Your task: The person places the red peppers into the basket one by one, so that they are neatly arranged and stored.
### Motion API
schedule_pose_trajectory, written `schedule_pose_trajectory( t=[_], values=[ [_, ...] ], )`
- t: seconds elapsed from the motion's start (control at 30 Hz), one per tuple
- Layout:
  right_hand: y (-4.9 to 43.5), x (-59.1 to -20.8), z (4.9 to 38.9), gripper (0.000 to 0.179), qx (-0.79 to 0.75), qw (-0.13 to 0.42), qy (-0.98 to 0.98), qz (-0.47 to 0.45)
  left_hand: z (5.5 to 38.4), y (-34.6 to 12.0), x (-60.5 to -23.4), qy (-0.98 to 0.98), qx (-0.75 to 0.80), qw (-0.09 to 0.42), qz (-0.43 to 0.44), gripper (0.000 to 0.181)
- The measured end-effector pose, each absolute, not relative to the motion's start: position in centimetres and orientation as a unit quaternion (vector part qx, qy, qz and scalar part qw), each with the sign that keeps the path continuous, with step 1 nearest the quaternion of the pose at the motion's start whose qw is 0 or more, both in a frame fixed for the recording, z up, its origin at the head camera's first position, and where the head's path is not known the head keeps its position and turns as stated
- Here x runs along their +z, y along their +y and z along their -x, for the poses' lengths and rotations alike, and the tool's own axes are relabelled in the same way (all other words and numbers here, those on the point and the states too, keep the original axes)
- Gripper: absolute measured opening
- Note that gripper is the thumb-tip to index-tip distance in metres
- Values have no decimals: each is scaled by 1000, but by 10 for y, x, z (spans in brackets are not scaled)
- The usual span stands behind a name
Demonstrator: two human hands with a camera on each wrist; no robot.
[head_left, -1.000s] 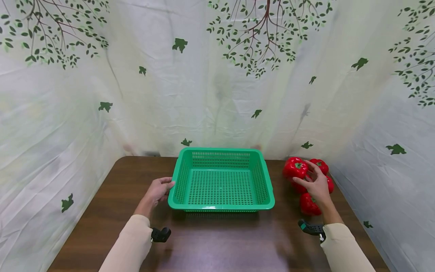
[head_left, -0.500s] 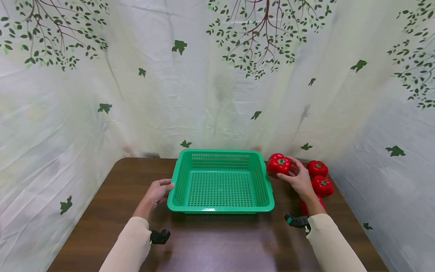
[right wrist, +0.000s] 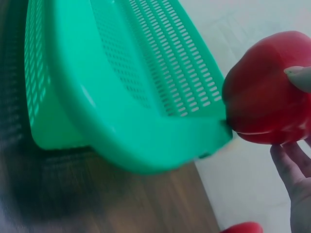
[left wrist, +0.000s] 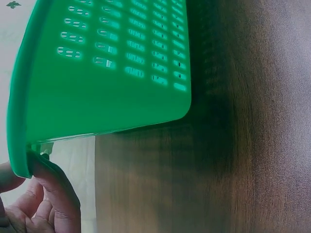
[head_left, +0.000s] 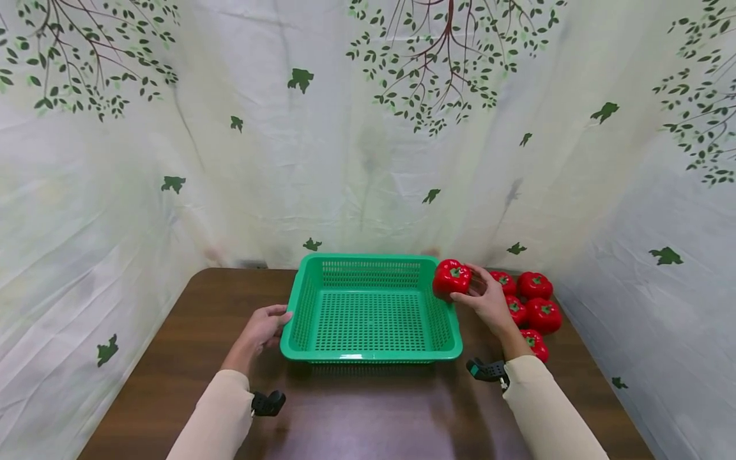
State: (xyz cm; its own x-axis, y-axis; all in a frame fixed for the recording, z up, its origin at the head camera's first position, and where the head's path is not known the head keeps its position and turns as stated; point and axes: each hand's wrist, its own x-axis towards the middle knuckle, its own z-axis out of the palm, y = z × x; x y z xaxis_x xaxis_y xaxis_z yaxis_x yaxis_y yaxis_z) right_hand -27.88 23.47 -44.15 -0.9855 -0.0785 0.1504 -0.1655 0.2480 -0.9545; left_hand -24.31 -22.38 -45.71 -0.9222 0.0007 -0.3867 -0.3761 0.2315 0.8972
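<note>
A green plastic basket [head_left: 374, 356] with slotted walls stands on the brown table, nothing visible inside it. My left hand [head_left: 267, 326] pinches the basket's left rim; the left wrist view shows thumb and fingers around the rim's corner [left wrist: 20, 165]. In my right hand [head_left: 487, 300] is a red bell pepper [head_left: 450, 280] with a green stem, held above the basket's right rim near the back corner. Seen from the right wrist, the thumb lies on one side of the pepper [right wrist: 265, 92] and the fingertips on the other.
Several more red bell peppers [head_left: 543, 315] are grouped on the table [head_left: 368, 415] at the right, beyond my right forearm. A pale cloth backdrop [head_left: 368, 160] printed with leaves and branches hangs behind the table and along both sides.
The right hand has lifted a bell pepper from the group and carried it left to the basket's right rim. The left hand keeps its grip on the basket.
</note>
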Motion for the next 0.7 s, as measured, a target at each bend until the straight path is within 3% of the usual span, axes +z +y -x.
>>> schedule_pose_trajectory(
  t=[0.7],
  values=[
    [195,-444,290,71,593,10,-797,-112,243,-226,-458,764,611,163,126,51]
  ],
)
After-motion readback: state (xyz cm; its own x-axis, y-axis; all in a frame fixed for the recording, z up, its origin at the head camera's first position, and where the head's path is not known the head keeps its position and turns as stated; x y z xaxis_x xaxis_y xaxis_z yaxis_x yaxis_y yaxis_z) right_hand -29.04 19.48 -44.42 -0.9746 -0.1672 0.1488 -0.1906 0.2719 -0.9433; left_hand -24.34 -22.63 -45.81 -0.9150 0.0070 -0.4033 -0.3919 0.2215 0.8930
